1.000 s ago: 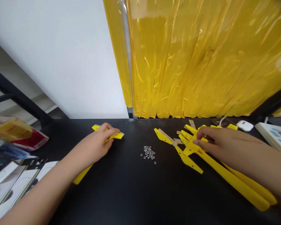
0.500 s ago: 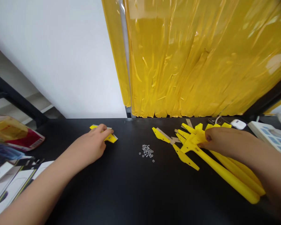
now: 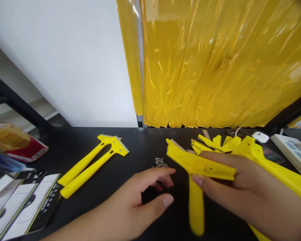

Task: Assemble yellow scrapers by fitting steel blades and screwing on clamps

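My right hand grips a yellow scraper by its wide head, thumb on the near side, with the handle pointing down toward me. Just left of it, my left hand has its thumb and fingers apart, holding nothing. Behind the left fingertips lies a small pile of screws and nuts, partly covered. Two yellow scrapers with metal blades rest side by side at the left. More yellow pieces and long-handled yellow parts are heaped beyond and beside my right hand.
Printed cards and a red and yellow package sit at the left edge of the black table. A white mouse-like object and a white-blue box are at the right. Yellow plastic sheeting hangs behind.
My left hand has let go of the left scrapers and moved right, toward the middle. My right hand has lifted a yellow scraper from the heap and brought it nearer and leftward.
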Available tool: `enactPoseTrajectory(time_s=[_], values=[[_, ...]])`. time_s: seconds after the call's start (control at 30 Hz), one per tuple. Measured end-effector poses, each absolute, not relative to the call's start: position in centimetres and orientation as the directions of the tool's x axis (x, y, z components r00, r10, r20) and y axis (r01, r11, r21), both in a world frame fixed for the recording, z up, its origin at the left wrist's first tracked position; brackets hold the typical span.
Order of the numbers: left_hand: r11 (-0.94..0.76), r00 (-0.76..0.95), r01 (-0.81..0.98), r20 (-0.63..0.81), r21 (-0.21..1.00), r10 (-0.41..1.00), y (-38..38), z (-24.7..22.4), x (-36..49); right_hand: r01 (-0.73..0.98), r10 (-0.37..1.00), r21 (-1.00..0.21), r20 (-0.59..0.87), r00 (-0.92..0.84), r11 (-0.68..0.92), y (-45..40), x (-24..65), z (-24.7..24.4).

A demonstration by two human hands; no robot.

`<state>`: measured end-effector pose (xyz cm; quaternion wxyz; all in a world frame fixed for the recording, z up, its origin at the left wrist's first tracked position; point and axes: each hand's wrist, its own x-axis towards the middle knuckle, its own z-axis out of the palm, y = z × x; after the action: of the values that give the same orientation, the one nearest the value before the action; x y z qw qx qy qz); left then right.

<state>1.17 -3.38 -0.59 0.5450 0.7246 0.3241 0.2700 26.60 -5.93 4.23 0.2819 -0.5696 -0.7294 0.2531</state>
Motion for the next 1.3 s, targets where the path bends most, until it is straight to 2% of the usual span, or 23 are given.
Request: enactPoseTrajectory(time_s=[0.07,0.13,0.17,0.27,0.33,0.4,0.6,0.87,1.07,1.13,1.2,1.3], values=[[0.042,0.689,0.007,-0.035,0.999,0.724,-3.6,-0.9,1.4,0.48,0.938,-0.869,-0.056,-0.342,0.123,-5.8,24.9,4.2],[0.237,0.714,-0.069,-0.118,0.969,0.69,-3.3,-1.3,1.4,0.384,0.88,-0.923,-0.175,-0.442,0.009,-5.5,24.0,3.9],[0.308,0.702,-0.075,-0.169,0.948,0.692,-3.0,-1.4,1.5,0.403,0.869,-0.915,-0.212,-0.448,-0.016,-5.4,23.9,3.6],[0.442,0.613,-0.104,-0.292,0.891,0.734,-2.3,-1.9,1.5,0.643,0.879,-0.765,-0.326,-0.347,-0.03,-5.3,24.3,2.4],[0.483,0.579,-0.18,-0.305,0.857,0.756,-2.0,-2.1,1.6,0.798,0.877,-0.601,-0.401,-0.264,-0.035,-5.5,25.0,1.8],[0.511,0.577,-0.253,-0.296,0.821,0.761,-2.0,-2.3,1.6,0.874,0.872,-0.486,-0.434,-0.227,-0.014,-5.7,25.7,1.2],[0.543,0.488,-0.314,-0.358,0.779,0.796,-1.9,-2.3,1.6,0.834,0.836,-0.498,-0.333,-0.436,0.237,-6.2,28.3,0.2],[0.534,0.503,-0.309,-0.342,0.787,0.794,-1.1,-2.1,1.8,0.857,0.786,-0.39,-0.384,-0.484,0.337,-7.1,29.8,3.0],[0.503,0.517,-0.308,-0.302,0.808,0.801,-1.3,-2.5,1.8,0.715,0.695,-0.551,-0.303,-0.652,0.43,-8.0,31.1,5.7],[0.487,0.519,-0.302,-0.287,0.82,0.805,-1.3,-2.5,1.8,0.717,0.749,-0.531,-0.21,-0.628,0.452,-7.3,31.3,5.8],[0.476,0.517,-0.302,-0.278,0.826,0.81,-1.2,-2.5,1.8,0.724,0.819,-0.483,-0.027,-0.574,0.492,-6.1,31.2,5.2],[0.472,0.509,-0.305,-0.277,0.827,0.815,-1.2,-2.5,1.7,0.705,0.806,-0.4,0.204,-0.555,0.586,-3.8,30.5,3.2]])
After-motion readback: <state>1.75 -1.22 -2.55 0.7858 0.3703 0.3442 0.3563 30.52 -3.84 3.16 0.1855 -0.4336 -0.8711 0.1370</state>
